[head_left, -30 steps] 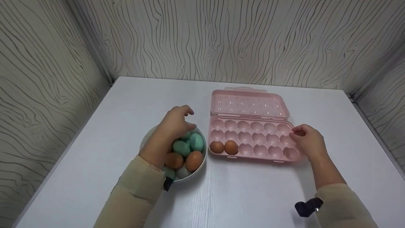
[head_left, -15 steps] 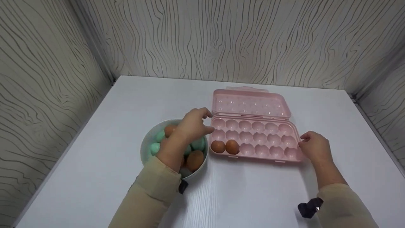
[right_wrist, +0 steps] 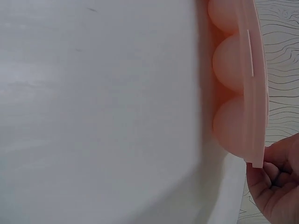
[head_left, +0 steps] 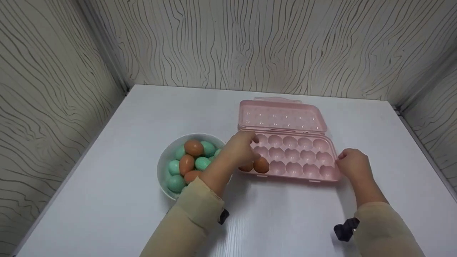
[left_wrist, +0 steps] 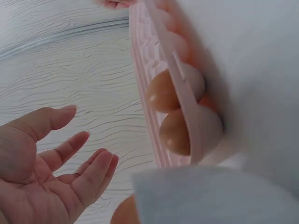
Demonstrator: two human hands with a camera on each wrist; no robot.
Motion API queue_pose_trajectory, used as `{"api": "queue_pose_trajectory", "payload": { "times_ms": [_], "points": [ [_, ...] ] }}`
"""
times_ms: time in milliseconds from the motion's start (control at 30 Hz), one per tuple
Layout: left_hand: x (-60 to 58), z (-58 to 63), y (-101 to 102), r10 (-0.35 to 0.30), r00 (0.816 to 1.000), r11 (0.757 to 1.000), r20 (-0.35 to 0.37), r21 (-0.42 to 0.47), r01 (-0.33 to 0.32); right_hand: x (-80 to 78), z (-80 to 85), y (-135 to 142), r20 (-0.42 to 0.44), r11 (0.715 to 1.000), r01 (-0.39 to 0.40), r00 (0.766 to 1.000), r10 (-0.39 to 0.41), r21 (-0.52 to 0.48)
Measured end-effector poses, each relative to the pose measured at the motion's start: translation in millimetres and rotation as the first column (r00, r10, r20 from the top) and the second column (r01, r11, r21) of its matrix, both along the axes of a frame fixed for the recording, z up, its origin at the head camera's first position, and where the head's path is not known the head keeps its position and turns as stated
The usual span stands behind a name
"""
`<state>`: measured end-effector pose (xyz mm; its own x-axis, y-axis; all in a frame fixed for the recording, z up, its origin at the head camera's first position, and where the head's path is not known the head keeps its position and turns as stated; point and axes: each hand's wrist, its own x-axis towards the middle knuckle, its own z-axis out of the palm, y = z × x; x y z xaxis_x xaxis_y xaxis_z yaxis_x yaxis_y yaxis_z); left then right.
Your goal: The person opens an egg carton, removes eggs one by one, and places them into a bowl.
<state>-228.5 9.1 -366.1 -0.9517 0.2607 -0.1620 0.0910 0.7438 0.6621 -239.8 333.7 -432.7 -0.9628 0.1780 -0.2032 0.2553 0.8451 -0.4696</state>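
The pink egg box (head_left: 292, 167) lies with its lid tipped back, two brown eggs (head_left: 261, 165) in the left cups of its front row. My left hand (head_left: 240, 149) hovers over the box's left end, hiding some cups. In the left wrist view that left hand (left_wrist: 60, 163) has its fingers apart and holds nothing. At the box's right end, my right hand (head_left: 355, 165) pinches the rim. The right wrist view has its thumb and fingers (right_wrist: 275, 175) at the rim's corner. Left of the box, a white bowl (head_left: 162, 160) holds several green and brown eggs.
The white table (head_left: 285, 221) carries the bowl and the box, which stand close together. Patterned panels (head_left: 228, 43) rise behind and at both sides. Dark wrist cameras (head_left: 346, 229) stick out from the sleeves.
My left hand has moved right from above the bowl to above the egg box, uncovering more eggs. The right hand has slid slightly toward me along the box's right end and now pinches it.
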Motion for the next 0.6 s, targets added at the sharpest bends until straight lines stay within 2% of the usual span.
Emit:
{"api": "queue_pose_trajectory", "payload": {
  "times_ms": [167,333,600],
  "points": [
    [3.6,-14.1,14,-0.03,1.0,0.999,-0.008,-0.029,0.03,-0.6,1.9,2,-0.017,0.999,-0.037,0.999,0.037,0.013],
    [5.0,-28.3,26,-0.079,0.993,0.983,-0.091,-0.171,0.063,-1.2,1.6,3,-0.018,0.999,-0.043,0.999,0.044,0.015],
    [2.3,-44.7,39,-0.074,0.994,0.962,-0.081,-0.267,0.05,-2.9,3.1,2,0.029,0.999,-0.021,0.999,0.022,-0.029]
  ]
}}
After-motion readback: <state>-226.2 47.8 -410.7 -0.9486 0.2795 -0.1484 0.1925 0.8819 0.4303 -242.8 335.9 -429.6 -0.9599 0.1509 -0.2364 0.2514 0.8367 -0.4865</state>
